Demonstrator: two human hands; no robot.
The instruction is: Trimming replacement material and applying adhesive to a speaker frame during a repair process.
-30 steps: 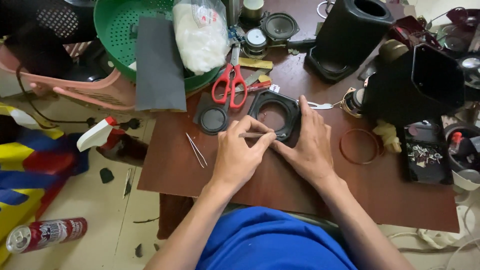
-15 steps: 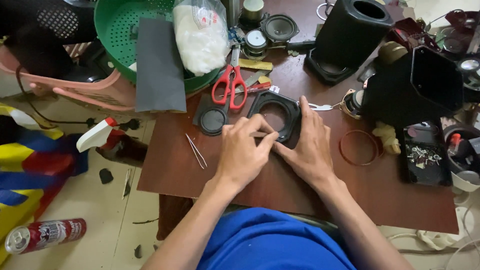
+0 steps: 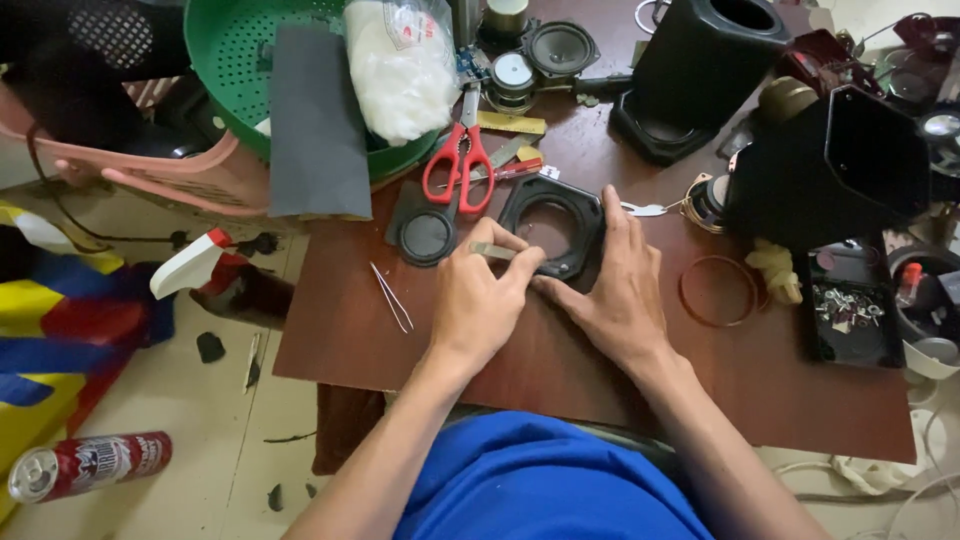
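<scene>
Two hands work one black frame (image 3: 553, 228) on tabletop (image 3: 600, 400), just below scissors (image 3: 462, 163). Left hand (image 3: 478, 305) pinches thin tool (image 3: 493, 251) at frame's edge; right hand (image 3: 615, 290) lies flat, pinning frame. Risk: tool slips, jabs right fingers (image 3: 612, 215), or frame skids.

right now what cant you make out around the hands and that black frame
Head view only:
- Near edge of the black frame: covered by the left hand and right hand.
- Thin tool in the left hand: its handle end is hidden in the fingers, and it is too small to tell its kind.
- Small parts in the black tray: too small to tell apart.
- Green basket: cut off by the top edge.
</scene>
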